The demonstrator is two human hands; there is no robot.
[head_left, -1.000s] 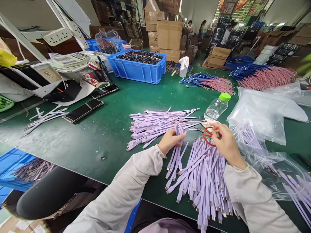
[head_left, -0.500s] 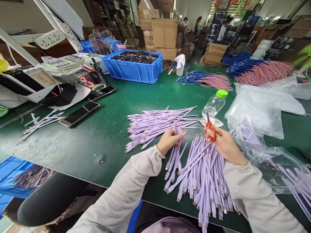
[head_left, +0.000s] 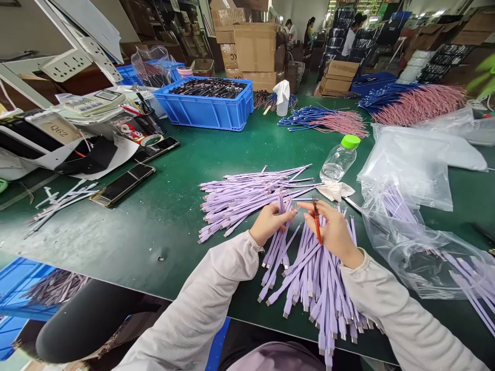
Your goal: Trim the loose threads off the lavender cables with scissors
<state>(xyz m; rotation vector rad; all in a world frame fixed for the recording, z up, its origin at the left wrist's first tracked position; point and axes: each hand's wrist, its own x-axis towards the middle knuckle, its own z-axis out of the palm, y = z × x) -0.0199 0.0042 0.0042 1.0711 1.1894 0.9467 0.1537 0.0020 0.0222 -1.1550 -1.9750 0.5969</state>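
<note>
My left hand point(head_left: 270, 222) is closed around a small bunch of lilac flat cables point(head_left: 279, 247), whose stripped wire ends stick out past the thumb. Orange-handled scissors point(head_left: 317, 226) are held in my right hand point(head_left: 330, 229), blades pointing up and away. The right fingertips reach toward the wire ends beside the left thumb; whether they touch I cannot tell. Beneath my right hand a large heap of lilac cables point(head_left: 332, 304) fans toward the table's front edge, plugs nearest me. Another lilac pile point(head_left: 247, 198) lies just beyond my left hand.
Behind the hands stand a clear bottle with green cap point(head_left: 339, 159) and a white cloth point(head_left: 333, 190). Plastic bags point(head_left: 406, 165) lie right. A blue crate point(head_left: 209, 113) of black cables stands at the back. Two phones point(head_left: 126, 183) lie left on the green table point(head_left: 147, 242).
My right hand has moved left with the scissors, close to the wire ends at my left hand, and the scissors have turned edge-on. The left hand still grips its bunch. The view shifts slightly.
</note>
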